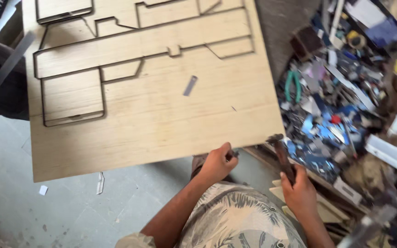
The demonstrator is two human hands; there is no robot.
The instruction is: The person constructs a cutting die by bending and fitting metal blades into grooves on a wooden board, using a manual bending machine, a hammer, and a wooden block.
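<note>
Along the near edge of the plywood board [152, 115], the left hand [217, 163] is pinching a small dark piece against the wood, seemingly steadying it there. Beside it, the right hand [299, 193] is gripping the handle of a hammer [281, 154], its head hovering at the board's corner, ready to strike. Slots cut through the board are outlining long shapes, and a small metal strip [189, 86] is lying loose on top. Farther right, a green-handled pair of pliers [293, 85] is resting among scraps on the cluttered bench [345, 188].

The left hand [217, 163] grips the plywood board [161, 115] (grooved with cut outlines), the right hand [299, 190] a hammer [282, 154].
</note>
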